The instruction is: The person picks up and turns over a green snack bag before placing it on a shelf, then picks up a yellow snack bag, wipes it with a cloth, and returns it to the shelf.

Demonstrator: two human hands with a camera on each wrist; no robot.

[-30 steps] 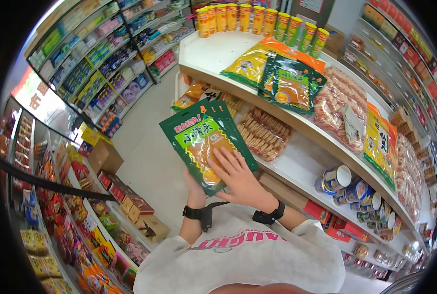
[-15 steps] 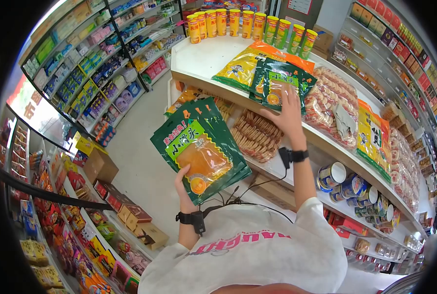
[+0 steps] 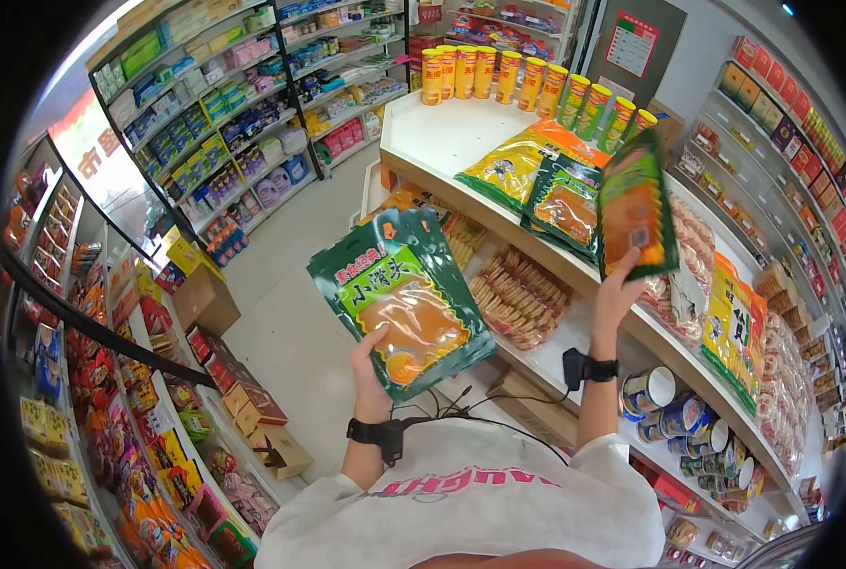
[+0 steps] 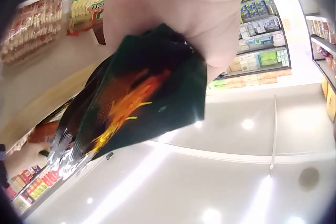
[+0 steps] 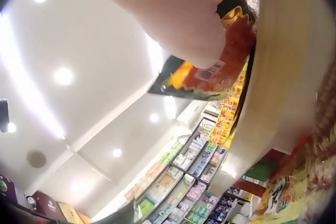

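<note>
A stack of green snack packets (image 3: 409,308) is held by my left hand (image 3: 373,375), its thumb over the front of the top packet. In the left wrist view the packets' underside (image 4: 136,92) shows below the palm. My right hand (image 3: 615,302) pinches another green snack packet (image 3: 636,213) by its lower end, tilted up above the shelf edge. A barcode shows on that packet (image 5: 231,61) in the right wrist view. Just left of it, more green packets (image 3: 563,204) lie on a yellow and orange bag (image 3: 503,171) on the top shelf.
Yellow and green canisters (image 3: 508,76) line the back of the white shelf top (image 3: 432,133). Bags of stacked crackers (image 3: 518,294) and blue cans (image 3: 683,417) sit on the lower shelf. Cardboard boxes (image 3: 205,302) and snack racks stand at the left.
My right hand left the held stack, reached to the packets on the shelf, and now has lifted one of them up and to the right. The left hand keeps holding its stack.
</note>
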